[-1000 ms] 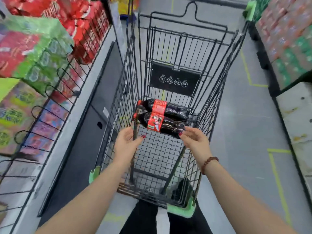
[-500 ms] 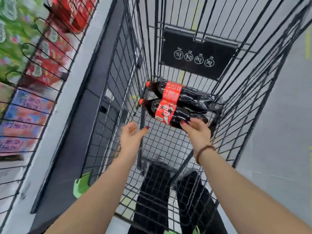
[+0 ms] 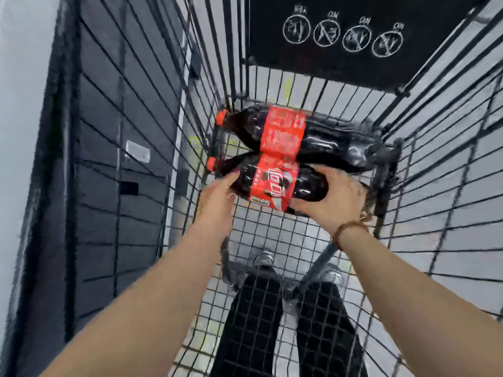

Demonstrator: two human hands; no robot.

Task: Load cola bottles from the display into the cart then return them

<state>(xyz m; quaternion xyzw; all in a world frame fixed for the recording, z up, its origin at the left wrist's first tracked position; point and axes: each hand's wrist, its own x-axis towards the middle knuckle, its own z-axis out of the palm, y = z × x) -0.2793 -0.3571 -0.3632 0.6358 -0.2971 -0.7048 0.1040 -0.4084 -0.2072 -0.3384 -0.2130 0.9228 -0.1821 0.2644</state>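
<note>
Two dark cola bottles with red labels and red caps lie side by side on the floor of the black wire cart, caps to the left. My right hand grips the body of the near cola bottle, fingers curled round its thick end. With straight fingers, my left hand touches that bottle's shoulder below the cap. The far cola bottle rests against the cart's front wall, untouched.
A black sign with four round icons hangs on the cart's front wall. A dark grey shelf base runs along the left of the cart. Dark trouser legs and shoes show through the cart's mesh floor.
The view has dipped into the cart. Both hands moved forward from above the cart's near end to the near bottle; the right hand closed round it, and the left reached its shoulder.
</note>
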